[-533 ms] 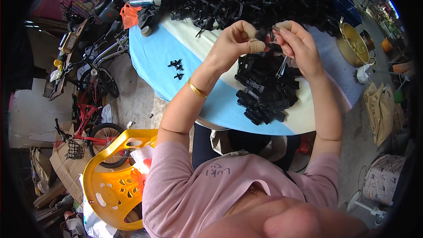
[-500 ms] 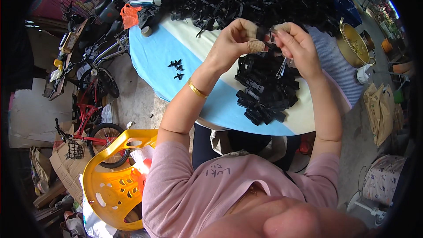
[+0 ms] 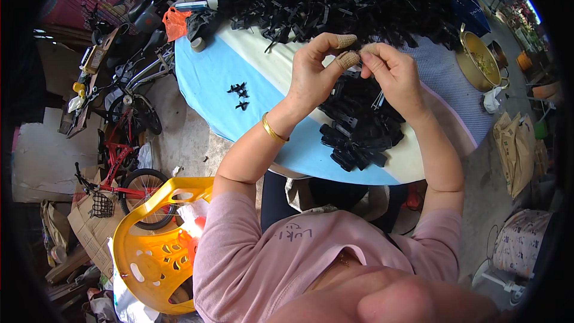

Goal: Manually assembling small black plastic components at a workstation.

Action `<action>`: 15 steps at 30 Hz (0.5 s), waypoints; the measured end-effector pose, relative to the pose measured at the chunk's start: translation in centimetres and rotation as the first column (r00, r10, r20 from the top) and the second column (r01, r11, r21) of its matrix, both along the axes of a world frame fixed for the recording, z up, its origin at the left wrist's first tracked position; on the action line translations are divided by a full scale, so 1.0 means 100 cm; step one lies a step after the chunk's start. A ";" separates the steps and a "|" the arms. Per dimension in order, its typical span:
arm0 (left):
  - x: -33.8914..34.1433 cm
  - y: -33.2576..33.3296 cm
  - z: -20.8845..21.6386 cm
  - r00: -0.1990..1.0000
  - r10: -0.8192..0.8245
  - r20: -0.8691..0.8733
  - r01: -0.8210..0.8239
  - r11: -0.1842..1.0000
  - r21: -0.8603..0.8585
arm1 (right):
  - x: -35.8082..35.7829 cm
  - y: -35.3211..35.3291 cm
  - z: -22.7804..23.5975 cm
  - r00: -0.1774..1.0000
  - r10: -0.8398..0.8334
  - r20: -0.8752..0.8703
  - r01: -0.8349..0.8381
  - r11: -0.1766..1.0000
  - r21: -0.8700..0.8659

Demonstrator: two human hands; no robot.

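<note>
My left hand (image 3: 312,75) is over the round table, its thumb and forefinger wrapped in tan tape and closed on a small black plastic piece (image 3: 354,48) that is mostly hidden. Close against it, my right hand (image 3: 396,78) pinches at the same spot with thumb and forefinger. From under its curled fingers sticks a thin silver metal tool (image 3: 378,101); its kind cannot be made out. Below both hands lies a small heap of black plastic clips (image 3: 356,134). Several tiny black pieces (image 3: 239,91) lie apart on the blue stripe of the tablecloth (image 3: 209,78).
A large pile of black clips (image 3: 341,6) covers the table's far side. A brass-coloured pot (image 3: 472,54) stands at the right. An orange plastic bag (image 3: 176,23) sits by the left edge. A yellow plastic chair (image 3: 134,215) and a red bicycle (image 3: 122,155) are on the left.
My hands have drawn together, the left shifting slightly down and the right leftward, so their fingertips now meet. The metal tool shows less beneath my right hand.
</note>
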State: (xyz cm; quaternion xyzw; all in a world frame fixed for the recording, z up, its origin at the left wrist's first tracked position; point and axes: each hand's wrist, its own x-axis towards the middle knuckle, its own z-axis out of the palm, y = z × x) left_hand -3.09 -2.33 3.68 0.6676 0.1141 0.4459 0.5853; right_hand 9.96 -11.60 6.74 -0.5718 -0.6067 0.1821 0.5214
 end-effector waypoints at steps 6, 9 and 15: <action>-0.001 -0.003 0.004 0.958 0.288 -0.007 -0.238 0.806 0.543 | 0.004 0.000 0.000 0.984 0.048 -0.173 -0.080 0.979 -0.186; 0.006 -0.002 -0.002 0.993 0.026 0.112 -0.039 0.992 0.117 | 0.004 0.006 -0.005 0.983 0.067 -0.173 -0.077 0.996 -0.051; -0.002 0.016 0.011 0.911 -0.174 0.375 0.369 0.752 -0.547 | 0.018 0.004 0.003 0.989 0.034 0.145 -0.058 0.985 0.163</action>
